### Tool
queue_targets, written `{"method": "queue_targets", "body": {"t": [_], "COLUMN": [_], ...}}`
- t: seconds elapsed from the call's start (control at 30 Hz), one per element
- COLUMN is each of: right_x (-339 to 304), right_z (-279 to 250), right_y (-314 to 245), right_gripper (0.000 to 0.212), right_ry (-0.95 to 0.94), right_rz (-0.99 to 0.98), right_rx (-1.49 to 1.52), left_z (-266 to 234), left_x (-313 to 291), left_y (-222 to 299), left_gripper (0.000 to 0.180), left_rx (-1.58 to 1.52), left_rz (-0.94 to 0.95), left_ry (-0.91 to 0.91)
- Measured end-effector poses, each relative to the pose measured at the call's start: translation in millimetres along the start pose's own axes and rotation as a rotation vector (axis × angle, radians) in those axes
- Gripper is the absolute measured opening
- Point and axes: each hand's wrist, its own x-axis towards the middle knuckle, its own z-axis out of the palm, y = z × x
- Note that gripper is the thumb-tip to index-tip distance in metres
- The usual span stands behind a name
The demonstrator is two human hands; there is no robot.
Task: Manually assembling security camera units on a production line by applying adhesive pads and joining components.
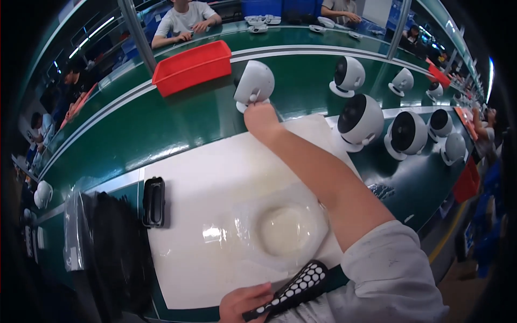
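Observation:
My right hand (262,119) reaches far forward over the green belt. Its fingers are closed at the lower part of a white rounded device (256,81) on a small base; the hand hides the exact grip. Low in the view, my left hand (245,303) is closed around the narrow end of a black tapered thing with white dots (301,280). Between the two hands lies a white sheet (199,188). On it rests a translucent plastic piece (318,231) with a round hollow, below my right forearm.
A red bin (194,67) stands left of the device. Several black-fronted white devices (362,121) stand at the right. A black tray (154,202) lies on the sheet's left edge, beside black bags (121,247). A metal post (137,35) rises behind; people work across the belt.

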Motion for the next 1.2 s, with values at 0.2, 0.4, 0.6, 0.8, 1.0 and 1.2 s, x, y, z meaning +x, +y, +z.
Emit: {"method": "queue_targets", "body": {"t": [0.2,0.4,0.6,0.8,1.0,1.2], "right_x": [-38.4,-99.0,-99.4,-58.0,-40.9,-48.1], "right_z": [-18.6,4.4,30.5,64.6,87.8,88.3], "right_y": [31.7,114.2,169.3,200.8,244.5,260.4], "right_gripper": [0.045,0.058,0.060,0.048,0.054,0.030], "right_ry": [-0.186,0.008,0.099,0.059,-0.289,-0.151], "right_rz": [0.172,0.506,0.723,0.855,1.064,0.945], "right_rx": [0.394,0.366,0.429,0.008,0.146,0.071], "left_z": [-1.1,13.3,29.6,35.7,34.6,32.1], "left_x": [0.9,3.7,12.3,12.3,11.5,8.8], "left_y": [-1.2,-1.1,2.9,-3.5,-13.9,-11.5], "left_gripper": [0.021,0.020,0.016,0.019,0.021,0.023], "left_rx": [-0.005,0.004,0.155,0.192,0.085,0.073], "left_rz": [-0.038,-0.070,-0.071,-0.125,-0.081,-0.090], "left_ry": [-0.002,0.019,0.032,0.005,-0.017,-0.049]}}
